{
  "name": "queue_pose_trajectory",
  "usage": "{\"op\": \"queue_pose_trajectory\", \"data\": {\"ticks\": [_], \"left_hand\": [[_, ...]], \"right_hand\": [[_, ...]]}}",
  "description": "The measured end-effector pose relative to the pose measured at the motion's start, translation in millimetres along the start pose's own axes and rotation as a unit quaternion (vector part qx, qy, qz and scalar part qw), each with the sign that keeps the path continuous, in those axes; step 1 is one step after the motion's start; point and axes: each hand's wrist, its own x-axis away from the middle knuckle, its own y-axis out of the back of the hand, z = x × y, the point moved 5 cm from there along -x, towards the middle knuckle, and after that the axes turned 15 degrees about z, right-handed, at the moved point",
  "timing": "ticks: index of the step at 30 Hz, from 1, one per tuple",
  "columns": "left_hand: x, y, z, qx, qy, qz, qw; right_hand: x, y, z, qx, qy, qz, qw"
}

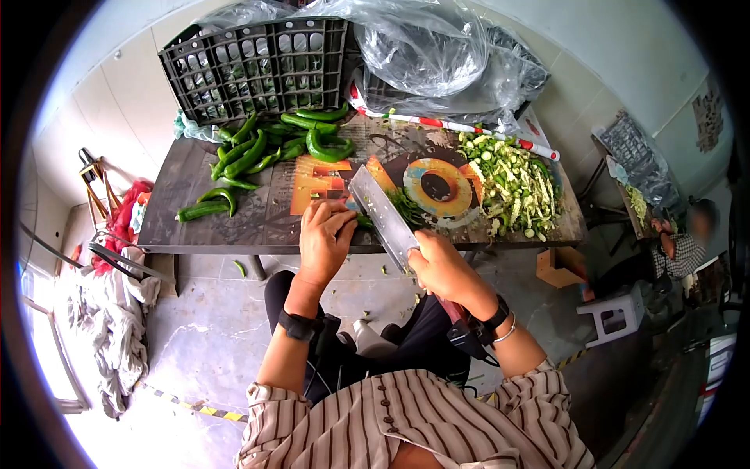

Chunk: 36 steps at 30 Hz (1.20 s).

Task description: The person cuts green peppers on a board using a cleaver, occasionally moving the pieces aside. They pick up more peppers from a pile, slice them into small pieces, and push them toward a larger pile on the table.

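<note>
My right hand (pixel 444 267) is wrapped round the handle of a cleaver (pixel 384 215), whose broad blade slants up and to the left above the front of the table (pixel 266 227). Just left of the blade, my left hand (pixel 324 237) has its fingers curled and pressed down on a green chili pepper (pixel 364 222), of which only a short piece shows. Thin green pepper strips (pixel 404 206) lie against the blade's right side. Whole green chili peppers (pixel 248 156) are heaped at the back left. Pale pepper cores and green scraps (pixel 512 187) form a pile on the right.
A black plastic crate (pixel 254 66) and clear plastic bags (pixel 426 51) stand along the back. A cardboard box (pixel 561 266) and a white stool (pixel 611 315) are on the floor to the right. Another person (pixel 681 248) sits farther right. Cloths (pixel 105 328) lie at left.
</note>
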Motion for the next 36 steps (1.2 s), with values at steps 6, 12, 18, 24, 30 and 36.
{"op": "queue_pose_trajectory", "data": {"ticks": [6,12,18,24,30,36], "left_hand": [[0.6,0.9,-0.4,-0.008,-0.009,0.016,1.000],[-0.8,-0.1,0.6,0.006,0.009,0.005,1.000],[-1.9,-1.0,-0.8,0.006,0.026,-0.007,1.000],[-3.2,-1.0,1.5,0.008,0.049,0.002,0.999],[-2.2,-2.2,2.6,0.004,0.031,-0.007,0.999],[-4.8,-1.4,-3.0,-0.004,0.024,-0.004,1.000]], "right_hand": [[2.0,2.4,10.8,-0.088,-0.073,0.042,0.993],[0.4,2.5,9.5,-0.064,-0.075,0.049,0.994],[-0.5,3.6,7.3,-0.062,-0.083,0.059,0.993],[0.1,4.4,7.3,-0.044,-0.089,0.054,0.994],[0.0,7.1,5.3,-0.115,-0.062,0.011,0.991],[-11.1,15.0,19.9,-0.104,-0.042,-0.011,0.994]]}}
